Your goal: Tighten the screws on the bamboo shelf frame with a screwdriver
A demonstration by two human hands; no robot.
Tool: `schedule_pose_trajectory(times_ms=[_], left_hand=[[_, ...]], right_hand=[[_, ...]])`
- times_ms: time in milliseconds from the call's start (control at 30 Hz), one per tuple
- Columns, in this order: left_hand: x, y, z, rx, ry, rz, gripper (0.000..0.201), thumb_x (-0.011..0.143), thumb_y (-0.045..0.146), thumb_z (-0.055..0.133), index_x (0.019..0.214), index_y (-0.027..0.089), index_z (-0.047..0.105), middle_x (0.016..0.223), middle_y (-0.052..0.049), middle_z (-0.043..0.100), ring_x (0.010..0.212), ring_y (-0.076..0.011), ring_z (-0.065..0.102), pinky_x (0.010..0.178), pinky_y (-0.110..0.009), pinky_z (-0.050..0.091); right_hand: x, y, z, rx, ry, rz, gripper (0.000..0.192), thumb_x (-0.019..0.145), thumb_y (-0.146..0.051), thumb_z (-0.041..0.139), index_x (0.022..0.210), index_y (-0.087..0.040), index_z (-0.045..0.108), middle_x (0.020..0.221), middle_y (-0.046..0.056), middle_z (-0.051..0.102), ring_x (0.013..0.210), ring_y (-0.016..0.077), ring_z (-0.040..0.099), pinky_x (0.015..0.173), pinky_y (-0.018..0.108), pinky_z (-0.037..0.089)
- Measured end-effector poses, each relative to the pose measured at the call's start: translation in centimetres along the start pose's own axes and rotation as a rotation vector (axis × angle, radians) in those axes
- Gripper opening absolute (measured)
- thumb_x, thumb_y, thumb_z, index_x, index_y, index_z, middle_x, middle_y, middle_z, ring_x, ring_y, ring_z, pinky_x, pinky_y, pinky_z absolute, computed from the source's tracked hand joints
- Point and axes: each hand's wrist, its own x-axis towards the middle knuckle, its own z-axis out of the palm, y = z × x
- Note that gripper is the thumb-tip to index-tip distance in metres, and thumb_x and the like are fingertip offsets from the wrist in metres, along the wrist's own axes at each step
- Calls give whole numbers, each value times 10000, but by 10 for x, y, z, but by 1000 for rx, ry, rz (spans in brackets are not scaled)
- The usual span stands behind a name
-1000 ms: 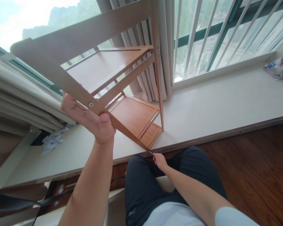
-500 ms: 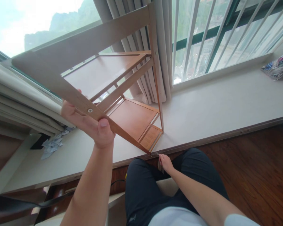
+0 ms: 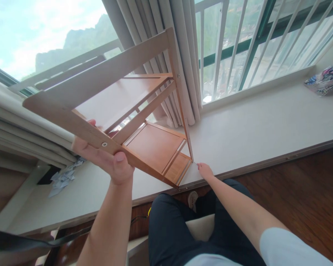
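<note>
A wooden shelf rack [image 3: 155, 144] with two flat boards leans tilted on the pale window ledge [image 3: 252, 129], its lower end near the ledge's front edge. My left hand [image 3: 108, 162] grips one long side rail from below, thumb beside a round bolt head [image 3: 104, 144]. My right hand [image 3: 205, 170] rests on the ledge at the foot of the rack's far upright, fingers pinched on a thin metal piece that touches that foot. My dark-trousered knees [image 3: 169, 221] are under the ledge's edge.
Pleated curtains [image 3: 166, 22] hang behind the rack, and more drape at the left. White window bars [image 3: 238, 44] run along the right. Paper scraps [image 3: 62, 175] lie at the ledge's left, a patterned bundle [image 3: 324, 79] at its far right. Dark wood floor [image 3: 308, 192] lies below.
My right hand rose from below the ledge edge at the near leg's foot up to the far upright's foot. The rack's upper end dropped a little in my left hand.
</note>
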Motion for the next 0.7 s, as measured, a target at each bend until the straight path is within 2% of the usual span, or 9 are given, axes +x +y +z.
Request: schedule_pose_trajectory(times_ms=[167, 433, 533, 700], left_hand=[[3, 4, 0, 40, 20, -23, 573, 795, 775, 631, 1136, 316, 593, 1182, -60, 587, 1261, -334, 539, 1276, -580, 301], [4, -11, -6, 107, -49, 64, 649, 794, 803, 507, 1242, 334, 483, 1180, -54, 542, 1308, -341, 503, 1230, -596, 291], [4, -11, -4, 138, -38, 50, 639, 781, 811, 463, 1224, 351, 490, 1167, -45, 527, 1308, -329, 499, 1229, -589, 280], [6, -6, 0, 82, -26, 51, 567, 785, 794, 508, 1144, 358, 558, 1110, -42, 511, 1276, -322, 506, 1236, -571, 267]], right_hand=[[5, 0, 2, -29, -33, -11, 406, 1119, -332, 435, 898, -197, 748, 941, 124, 768, 895, 228, 696, 752, 298, 426], [7, 5, 0, 4, -74, -2, 413, 1127, -360, 427, 900, -214, 739, 795, 78, 735, 718, 197, 670, 698, 295, 443], [6, 5, -1, 23, -84, 0, 409, 1125, -359, 432, 884, -215, 729, 766, 68, 724, 681, 189, 656, 683, 294, 439], [7, 5, -5, 72, -129, 7, 427, 1135, -360, 392, 887, -208, 704, 698, 32, 692, 538, 149, 606, 635, 287, 426]])
